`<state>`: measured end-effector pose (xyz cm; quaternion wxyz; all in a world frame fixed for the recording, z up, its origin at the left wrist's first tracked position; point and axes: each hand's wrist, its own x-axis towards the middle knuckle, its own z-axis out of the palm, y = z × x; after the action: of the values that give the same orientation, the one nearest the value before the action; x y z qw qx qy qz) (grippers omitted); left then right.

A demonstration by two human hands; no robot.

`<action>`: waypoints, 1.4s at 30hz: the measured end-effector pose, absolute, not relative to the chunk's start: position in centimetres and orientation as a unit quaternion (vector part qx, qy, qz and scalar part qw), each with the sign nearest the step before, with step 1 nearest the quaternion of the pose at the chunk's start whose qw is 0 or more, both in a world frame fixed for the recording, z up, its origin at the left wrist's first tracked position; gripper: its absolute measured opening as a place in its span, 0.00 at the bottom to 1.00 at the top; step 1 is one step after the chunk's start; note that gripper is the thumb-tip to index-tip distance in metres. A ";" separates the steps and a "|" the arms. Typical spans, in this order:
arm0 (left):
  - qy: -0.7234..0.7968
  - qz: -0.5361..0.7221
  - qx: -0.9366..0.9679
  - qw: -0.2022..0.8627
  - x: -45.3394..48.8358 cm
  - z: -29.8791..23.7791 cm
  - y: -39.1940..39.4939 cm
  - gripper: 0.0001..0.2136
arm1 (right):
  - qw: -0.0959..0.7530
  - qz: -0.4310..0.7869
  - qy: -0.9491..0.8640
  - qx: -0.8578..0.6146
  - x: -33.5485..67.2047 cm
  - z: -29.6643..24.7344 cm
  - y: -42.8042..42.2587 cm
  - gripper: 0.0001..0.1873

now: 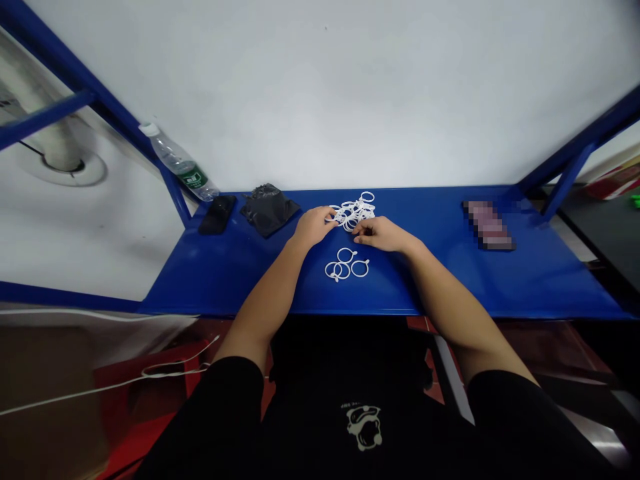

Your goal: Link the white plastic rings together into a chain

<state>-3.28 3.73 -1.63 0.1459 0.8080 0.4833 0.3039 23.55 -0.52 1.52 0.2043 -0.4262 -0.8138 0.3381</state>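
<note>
A heap of white plastic rings with small eyelets, like curtain rings (367, 197), lies near the back of the blue tabletop. At its left edge is my left hand (315, 226), thumb and fingers apart around the nearest rings. My right hand (381, 234) rests at the heap's front right, its fingers curled in by the lower rings; whatever lies between the fingertips is too small to make out. Closer to me, several loose white rings (353, 272) lie flat, two of them overlapping. The hands partly cover the heap's sides.
A crumpled black plastic bag (269, 209) and a black phone (217, 215) lie left on the blue table (220, 280). Behind them a water bottle (180, 163) leans by the frame. A pixelated flat object (489, 225) lies right. White wall stands behind; blue posts flank the table.
</note>
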 end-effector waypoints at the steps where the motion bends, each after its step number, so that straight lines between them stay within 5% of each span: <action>1: 0.482 0.316 0.804 0.145 -3.1 -1.5 3.7 0.10 | 0.204 0.332 -0.815 -0.429 23.5 1.5 -0.5 0.09; 7: 0.461 0.399 0.783 0.125 -2.1 -0.4 2.6 0.09 | 0.238 0.233 -0.828 -0.452 23.4 1.9 -0.5 0.06; 15: 0.364 0.438 0.813 0.125 0.4 0.1 -0.1 0.09 | 0.372 0.212 -0.795 -0.430 23.2 2.2 -1.0 0.18; 25: 0.375 0.413 0.802 0.214 0.3 0.0 -0.3 0.08 | 0.315 0.182 -0.839 -0.404 23.1 2.7 -1.5 0.21; 42: 0.298 0.360 0.871 0.148 -0.1 1.7 -0.8 0.04 | 0.294 0.129 -0.839 -0.440 25.7 3.3 -0.6 0.13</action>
<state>-0.07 -0.78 1.71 0.1482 0.8714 0.2982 0.3601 25.69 -0.57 3.27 0.2937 -0.4396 -0.8390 0.1289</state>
